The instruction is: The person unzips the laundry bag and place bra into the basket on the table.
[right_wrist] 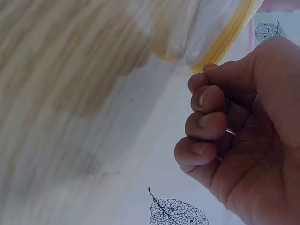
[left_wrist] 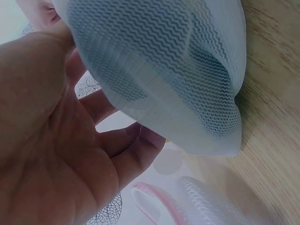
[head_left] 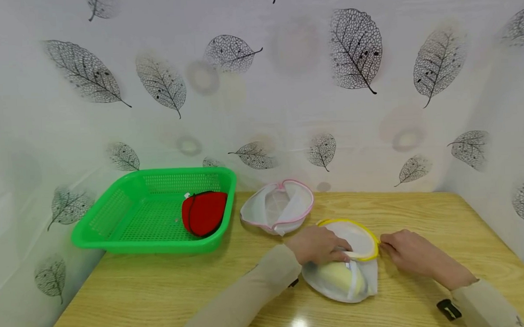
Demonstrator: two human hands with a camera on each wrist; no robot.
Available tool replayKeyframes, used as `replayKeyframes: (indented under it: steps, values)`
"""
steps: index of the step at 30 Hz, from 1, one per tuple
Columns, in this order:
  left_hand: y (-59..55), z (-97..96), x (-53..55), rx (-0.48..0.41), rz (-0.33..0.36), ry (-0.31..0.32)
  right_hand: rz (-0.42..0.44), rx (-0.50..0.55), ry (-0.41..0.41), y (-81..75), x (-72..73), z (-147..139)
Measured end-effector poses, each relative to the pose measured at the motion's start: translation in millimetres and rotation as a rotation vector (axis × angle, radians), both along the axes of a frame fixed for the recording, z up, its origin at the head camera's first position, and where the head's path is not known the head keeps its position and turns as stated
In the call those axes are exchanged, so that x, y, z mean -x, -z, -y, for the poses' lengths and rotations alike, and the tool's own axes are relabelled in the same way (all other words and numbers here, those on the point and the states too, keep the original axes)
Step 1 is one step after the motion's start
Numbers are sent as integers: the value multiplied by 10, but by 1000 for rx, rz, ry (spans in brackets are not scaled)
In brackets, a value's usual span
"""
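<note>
A white mesh laundry bag with a yellow zip lies on the table, and something pale yellow shows through its side. My left hand grips the bag from the left, its fingertips at the mouth under the raised round lid. In the left wrist view the white mesh bulges beside the palm, the fingers bent behind its edge. At the bag's right side, my right hand pinches the end of the zip between thumb and forefinger. The right wrist view shows the yellow zip tape running up from these fingertips.
Behind the bag stands another white mesh bag with a pink zip. A green plastic basket is at the back left, with a red pouch inside. A leaf-patterned sheet hangs behind the wooden table.
</note>
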State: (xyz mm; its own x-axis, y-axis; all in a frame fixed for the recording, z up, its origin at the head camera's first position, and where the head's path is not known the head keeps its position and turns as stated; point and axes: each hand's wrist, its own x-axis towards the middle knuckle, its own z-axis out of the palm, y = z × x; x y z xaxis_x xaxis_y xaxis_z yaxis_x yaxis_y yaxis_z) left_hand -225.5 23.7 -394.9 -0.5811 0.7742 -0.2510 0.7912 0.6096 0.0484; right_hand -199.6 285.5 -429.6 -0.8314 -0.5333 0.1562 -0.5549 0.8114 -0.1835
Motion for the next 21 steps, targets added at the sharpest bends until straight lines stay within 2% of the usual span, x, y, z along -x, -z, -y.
replayKeyframes:
  steps: [21]
  values:
    - [-10, -8, 8, 7, 14, -5, -50, -1, -37, 49, -62, 8]
